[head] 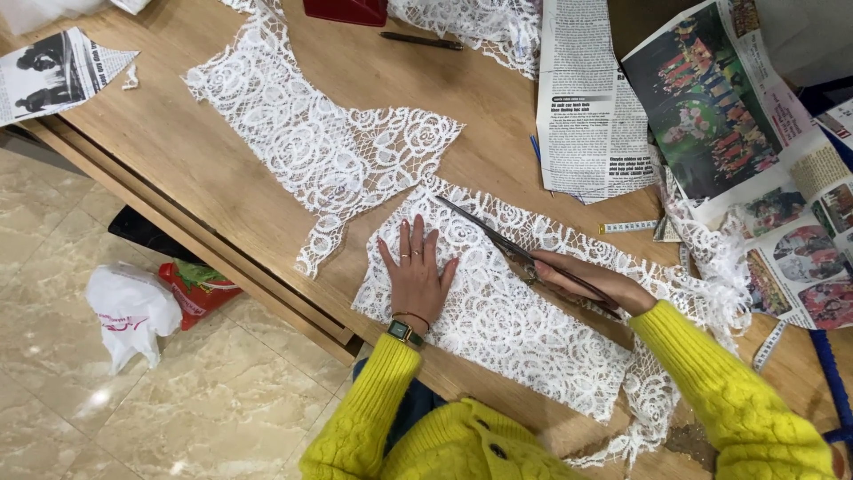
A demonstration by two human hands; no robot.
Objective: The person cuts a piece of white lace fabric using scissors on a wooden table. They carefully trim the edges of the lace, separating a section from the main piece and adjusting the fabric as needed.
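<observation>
Item: cutting of white lace, step in hand, by judgement, the trimming of a lace panel [511,324] along its upper edge. The panel lies flat on the wooden worktop [213,178] near its front edge, directly before the person. Left hand [416,271]: spread open, palm down, fingers apart, pressing the lace flat; a wristwatch and a thin cord sit at the wrist. Right hand [591,283]: closed around the handles of the scissors [520,249], whose long blades stand slightly parted and point up and left along the panel's scalloped upper border. The two hands are apart, the blades between them. The next move calls, it seems, for a steady closing of the blades along the scalloped line while the flat hand keeps the openwork from shifting or bunching. Appearance of the lace: white, open floral and scroll pattern, worktop showing through; roughly rectangular, its right end ruffled and trailing loosely over the front edge. Also present: a second, shaped lace piece [329,147] further up the worktop, apart from the panel; newspaper sheets [702,107] at right; a tape measure [629,228] just above the panel; a pen [422,41]; plastic bags [133,311] on the tiled floor. Sleeves: yellow knit.
</observation>
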